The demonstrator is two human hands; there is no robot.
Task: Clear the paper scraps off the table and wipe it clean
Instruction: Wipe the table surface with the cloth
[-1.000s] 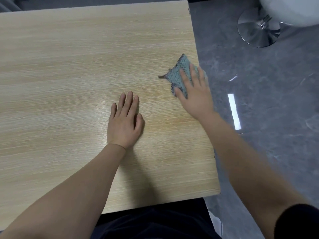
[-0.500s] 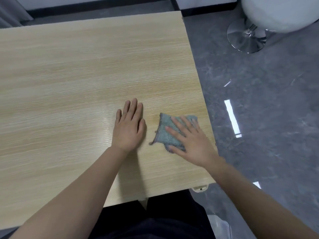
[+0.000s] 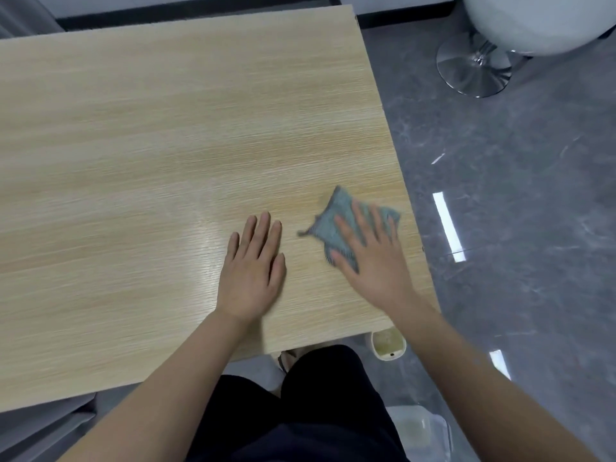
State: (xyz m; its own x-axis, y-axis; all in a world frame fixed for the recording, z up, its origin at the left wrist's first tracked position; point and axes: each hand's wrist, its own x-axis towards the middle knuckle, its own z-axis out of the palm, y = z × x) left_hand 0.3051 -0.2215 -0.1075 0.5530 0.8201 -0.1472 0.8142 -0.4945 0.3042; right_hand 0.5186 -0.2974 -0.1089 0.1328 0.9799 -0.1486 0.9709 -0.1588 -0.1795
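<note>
One wood-grain surface (image 3: 133,161), largest item in view. One white stool (image 3: 533,21) on the grey floor, far right. Two hands: left hand (image 3: 251,275) flat on the surface, fingers straight, holding nothing; right hand (image 3: 373,258) presses one grey-blue cloth (image 3: 336,221) near the right edge, fingers spread flat.

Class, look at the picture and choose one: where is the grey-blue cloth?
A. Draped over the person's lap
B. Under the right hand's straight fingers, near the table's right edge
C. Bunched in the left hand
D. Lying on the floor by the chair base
B: the right hand presses the cloth flat onto the table near its right edge, while the left hand lies flat beside it, apart from the cloth.
</note>
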